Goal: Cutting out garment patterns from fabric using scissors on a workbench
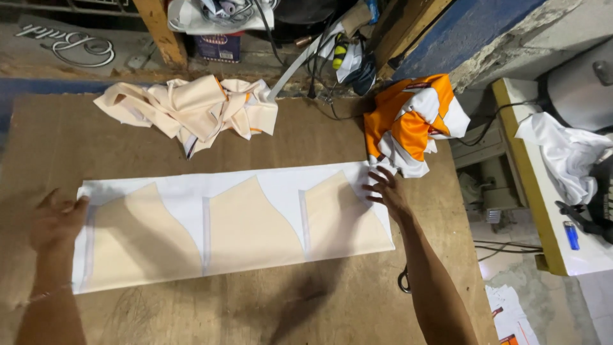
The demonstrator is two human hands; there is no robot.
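A long white sheet (185, 191) lies flat across the brown table (306, 140), printed with three beige curved panel shapes (252, 227). My left hand (56, 220) rests on the sheet's left end, fingers spread. My right hand (385, 188) presses the sheet's upper right corner with its fingers apart. Neither hand holds anything. Just beyond my right hand sits a crumpled orange and white fabric bundle (412, 124).
A heap of beige fabric pieces (191, 112) lies at the table's back. Cables and clutter (332, 51) crowd the rear edge. To the right stands a sewing table (543, 211) with white cloth (565, 156) and a blue lighter (571, 235). Scissors (403, 281) hang at the table's right edge.
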